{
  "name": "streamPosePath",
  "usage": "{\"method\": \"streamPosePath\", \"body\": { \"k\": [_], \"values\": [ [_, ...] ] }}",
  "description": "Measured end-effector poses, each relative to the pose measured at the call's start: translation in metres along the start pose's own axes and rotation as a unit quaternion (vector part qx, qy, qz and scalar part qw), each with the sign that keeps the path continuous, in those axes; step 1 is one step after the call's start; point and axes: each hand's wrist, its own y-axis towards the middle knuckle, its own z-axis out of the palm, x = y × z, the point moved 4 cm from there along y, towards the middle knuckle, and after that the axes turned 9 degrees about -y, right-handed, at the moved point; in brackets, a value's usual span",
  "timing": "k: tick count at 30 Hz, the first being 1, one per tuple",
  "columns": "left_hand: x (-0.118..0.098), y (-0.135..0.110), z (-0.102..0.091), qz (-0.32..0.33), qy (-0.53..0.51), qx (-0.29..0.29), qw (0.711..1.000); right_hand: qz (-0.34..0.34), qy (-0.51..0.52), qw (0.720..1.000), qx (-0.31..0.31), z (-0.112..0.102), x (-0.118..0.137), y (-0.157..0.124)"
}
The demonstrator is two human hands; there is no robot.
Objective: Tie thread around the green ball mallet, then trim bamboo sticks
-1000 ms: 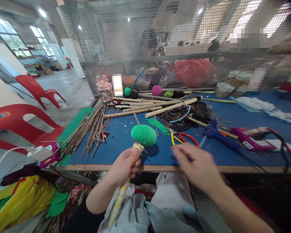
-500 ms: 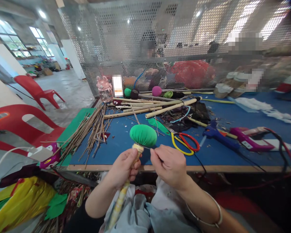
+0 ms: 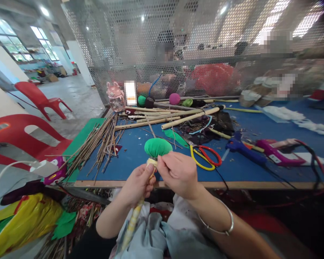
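My left hand [image 3: 137, 183] is closed round a pale wrapped stick [image 3: 131, 223] that carries a round green padded head [image 3: 158, 147] at its top. The stick runs down over my lap. My right hand [image 3: 178, 174] is pinched at the neck just under the green head, fingers pressed together; what they pinch is too thin to make out. A silver bangle [image 3: 221, 225] sits on my right wrist. Both hands hover over the near edge of the blue table [image 3: 140, 158].
Scissors with yellow and red handles [image 3: 205, 158] lie just right of my hands. Blue [image 3: 243, 151] and purple [image 3: 275, 154] glue guns lie further right with cables. A bundle of thin twigs [image 3: 99, 144] and bamboo sticks [image 3: 189, 118] lie behind. Red chairs [image 3: 18, 140] stand left. A person sits beyond the mesh screen.
My right hand came in from the right near the scissors to the stick's neck and closed in a pinch under the green head. My left hand kept its grip.
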Motion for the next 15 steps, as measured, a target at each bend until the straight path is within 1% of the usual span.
{"method": "streamPosePath", "body": {
  "k": [4,8,15],
  "values": [
    [-0.005,-0.004,-0.001,0.000,-0.024,-0.001,1.000,0.030,-0.026,0.999,-0.019,0.005,-0.009,-0.012],
    [-0.008,-0.005,0.000,-0.020,-0.049,0.017,0.998,0.088,-0.029,0.995,-0.032,0.012,-0.015,-0.027],
    [-0.009,-0.007,0.003,-0.047,-0.092,0.045,0.994,0.153,-0.010,0.987,-0.040,0.026,-0.011,-0.030]
  ]
}}
